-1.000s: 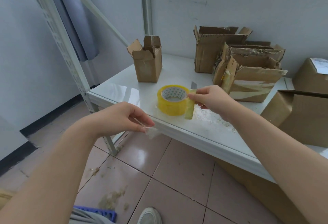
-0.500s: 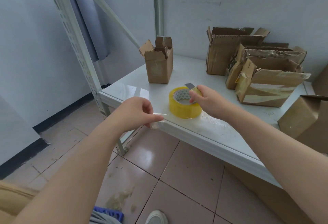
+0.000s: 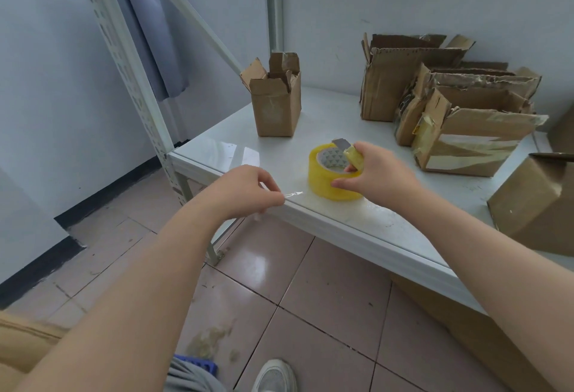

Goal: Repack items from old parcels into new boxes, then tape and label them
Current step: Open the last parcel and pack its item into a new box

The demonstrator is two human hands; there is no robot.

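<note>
A yellow tape roll [image 3: 326, 178] lies flat near the front edge of the white shelf [image 3: 388, 230]. My right hand [image 3: 377, 172] rests on the roll's right side and grips a small cutter [image 3: 349, 151] with a grey blade and a tape-wrapped handle, held over the roll. My left hand [image 3: 245, 191] is just left of the roll at the shelf edge and pinches a clear strip of tape [image 3: 292, 194]. A small open cardboard box [image 3: 276, 102] stands upright behind the roll.
Several torn, opened old cardboard boxes [image 3: 450, 112] are stacked at the back right against the wall. Another brown box [image 3: 540, 205] sits at the right edge. A perforated rack post [image 3: 133, 74] rises at the left. Tiled floor and my shoe [image 3: 273, 376] lie below.
My right hand has come down onto the tape roll with the cutter. My left hand has moved up to the shelf edge, closer to the roll, still pinching the clear tape.
</note>
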